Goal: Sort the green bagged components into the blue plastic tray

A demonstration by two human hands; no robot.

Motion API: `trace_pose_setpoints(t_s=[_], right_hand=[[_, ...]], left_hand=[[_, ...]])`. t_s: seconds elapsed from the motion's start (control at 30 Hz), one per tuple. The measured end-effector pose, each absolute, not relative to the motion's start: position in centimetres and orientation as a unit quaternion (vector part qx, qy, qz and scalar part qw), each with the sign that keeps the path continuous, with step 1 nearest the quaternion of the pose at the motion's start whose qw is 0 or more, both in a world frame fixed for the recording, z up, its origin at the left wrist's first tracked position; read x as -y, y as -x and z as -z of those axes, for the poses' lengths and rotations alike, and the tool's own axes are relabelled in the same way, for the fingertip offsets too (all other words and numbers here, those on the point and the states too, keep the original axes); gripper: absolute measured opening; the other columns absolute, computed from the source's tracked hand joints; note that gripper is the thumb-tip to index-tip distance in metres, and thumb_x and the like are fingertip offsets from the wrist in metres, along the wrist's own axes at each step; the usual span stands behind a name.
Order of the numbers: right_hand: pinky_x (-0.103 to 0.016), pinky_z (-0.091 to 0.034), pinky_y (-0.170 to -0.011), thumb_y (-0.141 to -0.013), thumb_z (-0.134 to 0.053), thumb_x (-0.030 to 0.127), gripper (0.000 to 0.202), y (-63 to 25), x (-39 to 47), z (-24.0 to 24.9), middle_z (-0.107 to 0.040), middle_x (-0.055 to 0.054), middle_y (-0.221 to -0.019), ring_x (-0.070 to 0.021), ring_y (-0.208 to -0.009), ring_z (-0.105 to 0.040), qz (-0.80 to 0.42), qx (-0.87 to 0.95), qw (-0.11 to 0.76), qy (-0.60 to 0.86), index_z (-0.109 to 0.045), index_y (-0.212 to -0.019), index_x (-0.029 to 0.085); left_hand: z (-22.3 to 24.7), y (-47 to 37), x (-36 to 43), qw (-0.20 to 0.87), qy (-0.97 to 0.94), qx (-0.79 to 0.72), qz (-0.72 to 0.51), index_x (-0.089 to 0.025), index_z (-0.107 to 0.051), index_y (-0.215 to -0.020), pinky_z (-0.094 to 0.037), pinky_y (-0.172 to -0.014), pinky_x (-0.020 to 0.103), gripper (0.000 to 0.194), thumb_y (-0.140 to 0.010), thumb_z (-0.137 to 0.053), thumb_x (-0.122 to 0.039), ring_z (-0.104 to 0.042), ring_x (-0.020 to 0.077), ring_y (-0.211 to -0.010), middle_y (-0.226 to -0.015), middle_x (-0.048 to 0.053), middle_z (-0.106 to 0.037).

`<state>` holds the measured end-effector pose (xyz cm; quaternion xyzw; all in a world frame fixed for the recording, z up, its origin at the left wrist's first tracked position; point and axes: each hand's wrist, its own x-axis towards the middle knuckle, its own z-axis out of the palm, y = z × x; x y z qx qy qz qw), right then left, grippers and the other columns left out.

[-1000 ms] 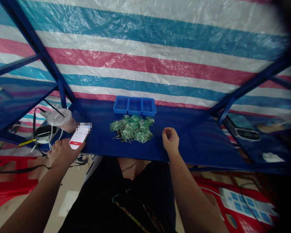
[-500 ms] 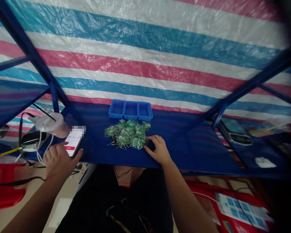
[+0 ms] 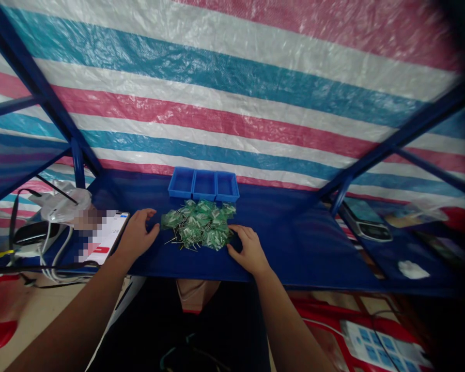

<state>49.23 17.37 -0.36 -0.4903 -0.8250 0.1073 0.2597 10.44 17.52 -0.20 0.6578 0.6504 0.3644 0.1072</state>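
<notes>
A pile of small clear-green plastic bags (image 3: pixel 199 225) with thin metal pins sticking out lies on the blue table (image 3: pixel 294 243). Behind the pile stands a blue tray with three compartments (image 3: pixel 204 185), nothing visible inside them. My left hand (image 3: pixel 138 236) is between the phone and the pile, fingers apart, holding nothing. At the pile's right edge rests my right hand (image 3: pixel 248 249), its thumb and fingers apart and the fingertips beside the bags. The phone (image 3: pixel 107 240) lies face up left of my left hand, its screen lit.
At the left are a lidded cup (image 3: pixel 66 205), a black rounded device (image 3: pixel 37 232) and white cables. A scale (image 3: pixel 366 222) and a crumpled white piece (image 3: pixel 413 269) are at the right. Blue frame bars rise on both sides before a striped sheet.
My left hand has moved right, off the phone and towards the pile. My right hand stays beside the bags. The whole view has shifted slightly.
</notes>
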Motion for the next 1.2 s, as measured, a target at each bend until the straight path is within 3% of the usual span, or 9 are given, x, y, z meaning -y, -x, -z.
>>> trace_pose_setpoints(t_s=[0.07, 0.17, 0.4, 0.63, 0.77, 0.87, 1.03, 1.13, 1.2], right_hand=[[-0.046, -0.045, -0.102, -0.086, -0.066, 0.023, 0.051, -49.1, -17.4, 0.3, -0.065, -0.007, -0.132, -0.0289, -0.122, -0.056, -0.107, 0.827, 0.255, 0.49, -0.056, -0.136, 0.026], [-0.046, -0.046, -0.098, -0.09, -0.062, 0.023, 0.039, -49.0, -17.5, 0.5, -0.068, -0.007, -0.128, -0.0282, -0.117, -0.059, -0.099, 0.821, 0.259, 0.5, -0.062, -0.129, 0.027], [-0.045, -0.05, -0.092, -0.097, -0.055, 0.022, 0.02, -49.2, -18.4, 1.5, -0.073, -0.008, -0.11, -0.0273, -0.106, -0.063, -0.098, 0.802, 0.283, 0.516, -0.068, -0.112, 0.024], [-0.042, -0.055, -0.085, -0.096, -0.058, 0.032, 0.018, -50.1, -19.0, 2.8, -0.072, -0.009, -0.101, -0.0242, -0.092, -0.067, -0.16, 0.702, 0.414, 0.557, -0.066, -0.109, 0.022], [-0.036, -0.057, -0.065, -0.093, -0.063, 0.043, 0.029, -50.2, -19.8, 2.5, -0.07, -0.007, -0.09, -0.0203, -0.07, -0.066, -0.257, 0.576, 0.525, 0.572, -0.062, -0.111, 0.021], [-0.033, -0.053, -0.056, -0.09, -0.066, 0.047, 0.03, -49.8, -21.0, 1.3, -0.066, -0.003, -0.076, -0.0175, -0.058, -0.061, -0.298, 0.538, 0.55, 0.566, -0.064, -0.104, 0.02], [-0.033, -0.054, -0.058, -0.085, -0.071, 0.048, 0.033, -48.1, -24.7, -1.1, -0.064, 0.0, -0.07, -0.0167, -0.056, -0.062, -0.328, 0.504, 0.603, 0.523, -0.066, -0.101, 0.019], [-0.036, -0.059, -0.064, -0.082, -0.072, 0.049, 0.039, -46.8, -27.9, -2.0, -0.068, -0.002, -0.079, -0.0181, -0.064, -0.067, -0.35, 0.453, 0.652, 0.497, -0.063, -0.106, 0.019], [-0.037, -0.06, -0.065, -0.078, -0.075, 0.049, 0.049, -46.4, -29.7, -2.1, -0.07, -0.004, -0.083, -0.0203, -0.068, -0.07, -0.382, 0.435, 0.633, 0.514, -0.06, -0.113, 0.018]], left_hand=[[1.2, -11.9, -19.2, 0.157, -0.612, -0.651, -0.422, -0.02, -0.058, -0.116, -0.052, -0.071, 0.034, 0.034, -0.083, -0.062, -0.028, -0.062, 0.0227, -0.09, -0.107, 0.008, -0.063], [2.2, -13.5, -20.4, 0.127, -0.588, -0.64, -0.478, -0.02, -0.059, -0.108, -0.05, -0.069, 0.033, 0.026, -0.083, -0.061, -0.025, -0.06, 0.0211, -0.087, -0.103, 0.008, -0.061], [2.8, -13.8, -20.5, 0.087, -0.638, -0.616, -0.454, -0.021, -0.06, -0.1, -0.048, -0.076, 0.036, 0.02, -0.08, -0.063, -0.02, -0.059, 0.0225, -0.088, -0.098, 0.006, -0.062], [2.3, -14.0, -20.4, 0.099, -0.585, -0.643, -0.484, -0.022, -0.058, -0.102, -0.047, -0.081, 0.036, 0.022, -0.08, -0.064, -0.024, -0.058, 0.0222, -0.093, -0.099, 0.005, -0.061], [0.7, -14.7, -22.3, 0.174, -0.415, -0.634, -0.63, -0.023, -0.054, -0.097, -0.044, -0.072, 0.029, 0.022, -0.079, -0.065, -0.028, -0.055, 0.0147, -0.078, -0.088, 0.0, -0.054], [-1.1, -15.1, -25.2, 0.282, -0.289, -0.521, -0.752, -0.023, -0.045, -0.086, -0.042, -0.063, 0.024, 0.024, -0.072, -0.064, -0.026, -0.048, 0.0095, -0.062, -0.077, -0.005, -0.048], [-3.2, -13.8, -28.2, 0.473, -0.173, -0.321, -0.802, -0.023, -0.031, -0.073, -0.028, -0.047, 0.02, 0.032, -0.069, -0.062, -0.028, -0.034, 0.006, -0.047, -0.06, -0.009, -0.031], [-3.0, -12.9, -28.0, 0.482, -0.177, -0.292, -0.807, -0.024, -0.033, -0.074, -0.024, -0.044, 0.02, 0.031, -0.07, -0.064, -0.024, -0.032, 0.0061, -0.045, -0.058, -0.01, -0.033], [-2.3, -12.7, -27.4, 0.449, -0.218, -0.333, -0.8, -0.025, -0.041, -0.079, -0.024, -0.044, 0.02, 0.028, -0.071, -0.067, -0.02, -0.033, 0.0073, -0.045, -0.056, -0.01, -0.035]])
